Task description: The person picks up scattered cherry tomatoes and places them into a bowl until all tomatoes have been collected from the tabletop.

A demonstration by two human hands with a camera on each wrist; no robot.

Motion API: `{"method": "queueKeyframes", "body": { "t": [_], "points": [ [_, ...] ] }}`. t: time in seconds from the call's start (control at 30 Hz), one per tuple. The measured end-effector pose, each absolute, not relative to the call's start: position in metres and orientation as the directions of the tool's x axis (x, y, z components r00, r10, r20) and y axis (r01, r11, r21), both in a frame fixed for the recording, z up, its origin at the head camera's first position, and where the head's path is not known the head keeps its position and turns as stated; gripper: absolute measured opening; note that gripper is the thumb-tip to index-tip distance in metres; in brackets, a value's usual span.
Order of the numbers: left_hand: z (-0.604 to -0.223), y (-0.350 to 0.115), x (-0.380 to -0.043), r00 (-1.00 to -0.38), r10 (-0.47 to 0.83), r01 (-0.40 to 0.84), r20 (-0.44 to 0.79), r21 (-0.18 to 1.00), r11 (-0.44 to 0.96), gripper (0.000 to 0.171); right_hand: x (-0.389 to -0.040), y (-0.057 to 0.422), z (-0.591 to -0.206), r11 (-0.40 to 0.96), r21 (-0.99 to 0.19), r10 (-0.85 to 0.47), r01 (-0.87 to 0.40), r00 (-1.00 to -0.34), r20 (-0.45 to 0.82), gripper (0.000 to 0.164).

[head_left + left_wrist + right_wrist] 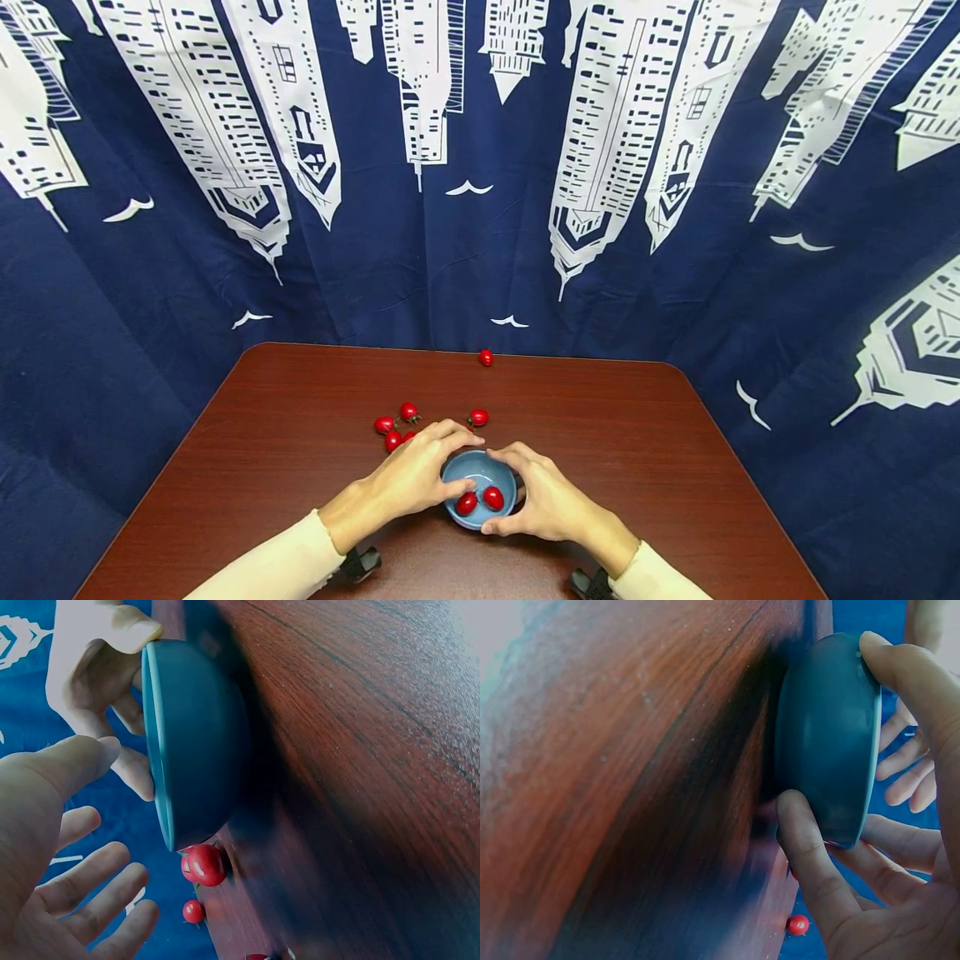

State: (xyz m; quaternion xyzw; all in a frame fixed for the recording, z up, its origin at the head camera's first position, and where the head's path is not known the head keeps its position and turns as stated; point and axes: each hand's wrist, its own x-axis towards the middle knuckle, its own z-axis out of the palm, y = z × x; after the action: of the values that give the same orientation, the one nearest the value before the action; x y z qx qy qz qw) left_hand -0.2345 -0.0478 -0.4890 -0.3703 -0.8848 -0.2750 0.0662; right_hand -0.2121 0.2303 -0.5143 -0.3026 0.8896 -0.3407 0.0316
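Observation:
A small blue bowl point(472, 468) stands upright near the table's front middle, with two cherry tomatoes point(492, 498) inside. From the right, my right hand point(546, 497) grips the bowl, thumb at the near rim and fingers round the far side. The right wrist view shows a fingertip point(799, 814) against the outer wall of the bowl point(829, 735). My left hand point(412, 472) is over the bowl's left edge with its thumb and fingers apart. In the left wrist view its fingers point(112, 881) are spread and clear of the bowl's wall.
Several cherry tomatoes point(385, 425) lie behind my left hand, partly hidden by it. Another tomato point(478, 417) lies just beyond the bowl, and one tomato point(486, 357) is by the far edge of the brown table point(600, 417). A blue patterned cloth point(465, 258) hangs behind.

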Motion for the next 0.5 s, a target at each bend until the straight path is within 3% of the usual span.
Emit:
{"method": "queueKeyframes", "body": {
  "t": [0.5],
  "points": [
    [-0.4894, -0.0534, -0.2351, -0.733, 0.591, 0.679, 0.337, 0.418, 0.603, 0.058, -0.2113, 0.2307, -0.5148, 0.578, -0.640, -0.556, -0.507, -0.818, 0.146, 0.100]
  ]
}}
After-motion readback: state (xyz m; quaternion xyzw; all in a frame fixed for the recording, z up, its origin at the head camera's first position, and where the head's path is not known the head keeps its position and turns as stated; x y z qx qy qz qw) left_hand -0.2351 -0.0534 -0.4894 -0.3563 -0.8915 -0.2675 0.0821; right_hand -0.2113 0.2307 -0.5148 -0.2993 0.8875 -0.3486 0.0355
